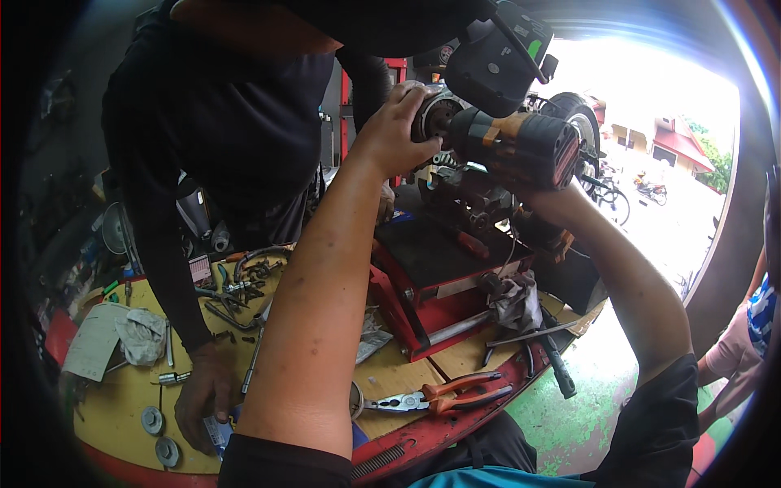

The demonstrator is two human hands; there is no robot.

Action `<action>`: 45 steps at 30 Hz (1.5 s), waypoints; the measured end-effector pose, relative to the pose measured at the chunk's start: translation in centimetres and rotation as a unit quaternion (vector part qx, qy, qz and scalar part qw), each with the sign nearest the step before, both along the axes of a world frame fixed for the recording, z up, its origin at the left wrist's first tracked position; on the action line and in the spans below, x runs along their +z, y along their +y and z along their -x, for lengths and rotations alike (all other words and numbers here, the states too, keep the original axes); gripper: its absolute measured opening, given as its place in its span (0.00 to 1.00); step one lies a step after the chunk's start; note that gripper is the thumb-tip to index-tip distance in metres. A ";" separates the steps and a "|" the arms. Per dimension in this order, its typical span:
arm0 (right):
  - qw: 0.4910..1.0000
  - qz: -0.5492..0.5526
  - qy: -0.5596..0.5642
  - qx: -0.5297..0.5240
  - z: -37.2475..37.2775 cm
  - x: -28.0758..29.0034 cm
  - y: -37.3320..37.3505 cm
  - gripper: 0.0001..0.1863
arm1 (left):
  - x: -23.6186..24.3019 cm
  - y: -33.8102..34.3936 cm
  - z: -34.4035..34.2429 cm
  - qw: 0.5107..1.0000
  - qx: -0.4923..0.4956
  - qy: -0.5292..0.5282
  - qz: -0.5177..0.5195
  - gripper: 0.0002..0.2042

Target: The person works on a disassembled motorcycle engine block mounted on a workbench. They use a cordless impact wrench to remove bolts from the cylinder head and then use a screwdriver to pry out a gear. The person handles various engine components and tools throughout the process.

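Observation:
My left hand (pixel 396 130) grips a round metal part (pixel 428 109) on the motorbike assembly at the upper middle, its fingers over the top. My right hand (pixel 543 199) holds a black-and-orange cordless impact driver (pixel 543 148), partly hidden beneath the tool's body. The driver's nose points left into the centre of the round part; whether its socket seats on a nut is hidden. A tyre (pixel 569 104) stands behind the driver. Below, a red lift (pixel 386 309) with a black top sits on the yellow workbench (pixel 407 368).
A co-worker in dark clothing (pixel 203 106) leans over at left, a hand (pixel 207 394) on the bench among washers (pixel 152 420), rags (pixel 142 333) and tools. Orange-handled pliers (pixel 460 389) lie at front. Another person (pixel 736 358) is at right, near a bright doorway with parked bikes (pixel 651 191) outside.

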State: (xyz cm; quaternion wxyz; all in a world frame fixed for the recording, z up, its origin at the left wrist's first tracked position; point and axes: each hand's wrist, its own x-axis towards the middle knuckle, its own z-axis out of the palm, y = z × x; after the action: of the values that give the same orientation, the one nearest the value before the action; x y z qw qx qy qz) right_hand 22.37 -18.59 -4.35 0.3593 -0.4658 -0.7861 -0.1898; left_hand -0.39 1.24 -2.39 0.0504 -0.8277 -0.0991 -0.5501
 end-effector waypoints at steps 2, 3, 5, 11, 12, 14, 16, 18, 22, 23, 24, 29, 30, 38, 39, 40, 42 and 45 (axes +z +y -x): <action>1.000 -0.007 -0.023 -0.013 -0.1 0.0 -0.2 0.17 | 0.1 0.1 -0.3 1.000 -0.002 -0.007 -0.012 0.39; 0.999 -0.005 -0.020 -0.025 0.1 0.1 -0.4 0.17 | 0.1 0.1 -0.4 1.000 -0.004 -0.011 -0.018 0.38; 0.997 0.000 -0.054 -0.053 0.8 0.5 -1.2 0.19 | 0.1 0.0 -0.3 1.000 -0.005 -0.007 -0.011 0.38; 0.997 -0.039 -0.035 -0.048 1.3 0.3 -0.8 0.18 | 0.2 -0.5 0.1 1.000 0.019 0.015 0.019 0.40; 0.989 -0.076 -0.108 -0.058 1.2 0.4 -0.7 0.18 | 0.2 -0.4 0.2 0.999 0.024 0.017 0.018 0.40; 0.990 -0.064 -0.102 -0.077 -0.3 -0.1 -0.5 0.17 | 0.4 -0.2 0.2 1.000 0.016 0.014 0.004 0.40; 0.992 -0.035 -0.085 -0.090 -1.4 -0.3 -0.6 0.17 | 0.5 -0.1 -0.2 1.000 0.010 0.015 0.002 0.41; 0.995 0.011 -0.058 -0.082 0.4 0.6 -0.7 0.17 | 0.4 -0.2 0.1 1.000 0.021 0.019 0.014 0.40; 0.996 -0.019 -0.053 -0.066 -0.2 -0.2 -0.5 0.17 | 0.5 -0.5 -0.2 1.000 0.011 0.016 0.007 0.40; 0.997 -0.009 -0.029 -0.064 0.1 -0.1 -0.5 0.17 | 0.5 -0.6 -0.1 1.000 0.013 0.020 0.012 0.40; 0.998 0.001 -0.005 -0.063 0.2 -0.1 -0.5 0.16 | 0.5 -0.6 0.1 0.999 0.016 0.023 0.016 0.40; 0.996 -0.036 -0.065 -0.049 0.5 0.2 -0.8 0.16 | 0.5 0.2 -0.1 0.999 0.025 0.032 0.022 0.40; 0.994 -0.045 -0.088 -0.052 0.7 0.5 -1.0 0.16 | 0.5 0.1 -0.1 0.998 0.029 0.040 0.031 0.40; 0.997 -0.051 -0.019 -0.049 -1.5 -0.9 1.0 0.24 | 0.5 -1.1 0.4 0.990 0.116 0.052 -0.059 0.38; 0.998 -0.047 -0.009 -0.045 -1.3 -0.9 1.1 0.25 | 0.5 -1.5 0.5 0.985 0.123 0.044 -0.109 0.37; 0.997 -0.065 -0.014 -0.038 -1.3 -0.9 1.0 0.25 | 0.5 -1.9 0.5 0.983 0.126 0.057 -0.119 0.35; 0.994 -0.100 -0.020 -0.024 -1.3 -1.2 1.0 0.24 | 0.8 -3.3 0.7 0.978 0.134 0.088 -0.138 0.32; 0.995 -0.093 -0.014 -0.030 -1.6 -1.2 1.5 0.23 | 1.8 -3.4 0.3 0.966 0.134 0.074 -0.207 0.32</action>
State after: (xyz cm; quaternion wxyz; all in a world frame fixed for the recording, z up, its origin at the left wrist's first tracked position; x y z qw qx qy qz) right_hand 23.96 -17.08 -5.56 0.3837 -0.4513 -0.7557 -0.2794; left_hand -0.69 -2.19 -0.59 0.3009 -0.8169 -0.0891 -0.4839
